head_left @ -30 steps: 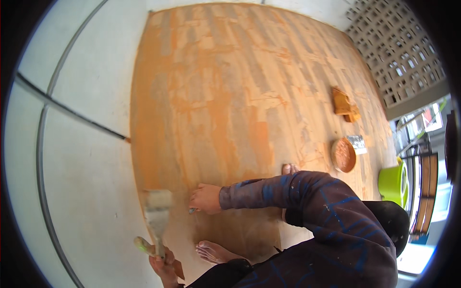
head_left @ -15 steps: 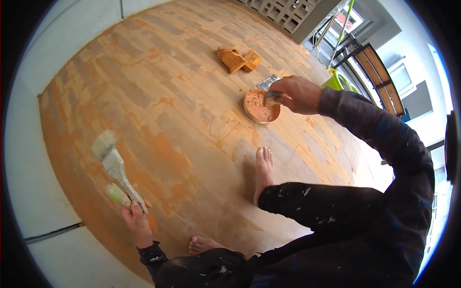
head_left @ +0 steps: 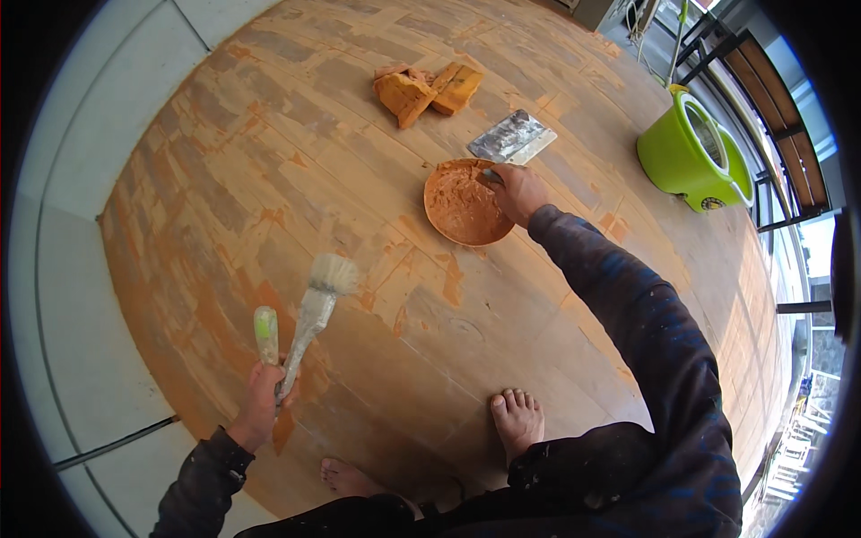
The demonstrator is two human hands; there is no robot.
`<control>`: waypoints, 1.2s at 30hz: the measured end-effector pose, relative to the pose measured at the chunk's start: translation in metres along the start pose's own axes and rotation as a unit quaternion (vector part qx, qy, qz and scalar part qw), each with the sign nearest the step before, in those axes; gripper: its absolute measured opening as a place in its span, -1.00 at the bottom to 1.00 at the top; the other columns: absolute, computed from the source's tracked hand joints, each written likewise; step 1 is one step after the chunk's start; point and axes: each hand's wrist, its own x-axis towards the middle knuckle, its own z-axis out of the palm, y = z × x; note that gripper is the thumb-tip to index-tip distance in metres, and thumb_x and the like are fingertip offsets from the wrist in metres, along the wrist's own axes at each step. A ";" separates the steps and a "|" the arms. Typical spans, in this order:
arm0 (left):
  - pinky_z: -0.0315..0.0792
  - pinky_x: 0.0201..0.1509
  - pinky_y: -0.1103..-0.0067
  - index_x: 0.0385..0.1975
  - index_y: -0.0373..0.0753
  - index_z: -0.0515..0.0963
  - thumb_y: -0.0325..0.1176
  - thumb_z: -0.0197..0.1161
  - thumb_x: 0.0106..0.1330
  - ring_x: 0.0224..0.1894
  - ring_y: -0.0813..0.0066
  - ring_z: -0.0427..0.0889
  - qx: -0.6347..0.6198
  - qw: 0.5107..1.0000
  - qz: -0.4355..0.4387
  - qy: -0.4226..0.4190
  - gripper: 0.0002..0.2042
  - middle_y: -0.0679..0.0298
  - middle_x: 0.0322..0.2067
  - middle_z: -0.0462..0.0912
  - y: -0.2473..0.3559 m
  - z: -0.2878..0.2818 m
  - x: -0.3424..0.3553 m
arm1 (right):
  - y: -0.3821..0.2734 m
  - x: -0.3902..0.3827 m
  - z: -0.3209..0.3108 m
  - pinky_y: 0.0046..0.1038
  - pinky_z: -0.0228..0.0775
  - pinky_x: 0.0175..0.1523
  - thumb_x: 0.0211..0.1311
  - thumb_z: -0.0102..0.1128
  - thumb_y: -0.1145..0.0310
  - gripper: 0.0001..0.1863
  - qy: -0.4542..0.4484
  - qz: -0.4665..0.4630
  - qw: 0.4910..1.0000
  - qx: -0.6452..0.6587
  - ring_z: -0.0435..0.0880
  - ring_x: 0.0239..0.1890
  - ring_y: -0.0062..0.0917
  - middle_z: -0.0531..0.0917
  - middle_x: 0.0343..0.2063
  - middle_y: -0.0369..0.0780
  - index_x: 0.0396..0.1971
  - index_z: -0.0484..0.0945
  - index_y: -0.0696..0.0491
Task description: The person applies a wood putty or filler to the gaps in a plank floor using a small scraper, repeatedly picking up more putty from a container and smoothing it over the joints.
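Our left hand (head_left: 265, 394) grips 2 things, a white-bristled paintbrush (head_left: 314, 313) and a green-marked handle (head_left: 266, 334); our right hand (head_left: 522, 193) pinches a grey tool (head_left: 491, 176) over the bowl (head_left: 437, 230) on the floor (head_left: 421, 368). We judge its orange paste (head_left: 469, 212) soft and sticky, the paintbrush light, best held by its shank.

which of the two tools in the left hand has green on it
The left tool, beside the brush: its upright pale handle bears a bright green patch. The brush, with pale bristles, shows no green.
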 end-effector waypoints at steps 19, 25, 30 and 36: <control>0.46 -0.44 0.42 -0.51 -0.49 0.55 -0.45 0.41 0.14 -0.53 0.54 0.57 -0.036 0.921 0.140 0.361 -0.79 0.21 -0.58 0.63 -0.004 0.278 0.262 | 0.007 0.001 0.055 -0.06 0.49 0.00 0.19 0.17 0.48 -0.84 0.004 -0.161 0.986 0.032 0.64 -0.11 0.00 0.70 -0.28 0.01 -0.23 0.63 0.12; 0.59 -0.26 0.27 -0.37 -0.45 0.65 -0.33 0.49 0.00 -0.34 -0.01 0.78 -0.009 0.904 0.096 0.417 -0.69 -0.13 -0.47 0.72 -0.016 0.271 0.252 | -0.033 -0.039 0.039 -0.10 0.53 -0.15 0.23 0.25 0.45 -0.85 -0.121 -0.176 0.968 0.128 0.72 -0.23 0.03 0.71 -0.35 0.10 -0.25 0.65 0.18; 0.62 -0.12 0.18 -0.30 -0.39 0.67 -0.29 0.48 0.03 -0.23 -0.16 0.74 0.012 0.907 0.077 0.414 -0.68 -0.14 -0.37 0.73 -0.055 0.243 0.186 | -0.037 -0.048 0.007 -0.49 0.46 -0.18 0.35 0.23 0.52 -0.86 -0.361 -0.069 0.865 0.342 0.66 -0.26 -0.68 0.72 -0.34 -0.32 -0.16 0.65 0.25; 0.59 -0.20 0.22 -0.34 -0.36 0.66 -0.24 0.47 0.05 -0.31 -0.11 0.73 0.061 0.896 0.047 0.438 -0.69 -0.08 -0.42 0.73 -0.124 0.147 0.006 | -0.143 -0.086 -0.033 -0.56 0.50 0.06 0.43 0.24 0.45 -0.73 -0.523 -0.027 0.658 0.541 0.66 -0.11 -0.69 0.73 -0.12 -0.34 0.07 0.61 0.17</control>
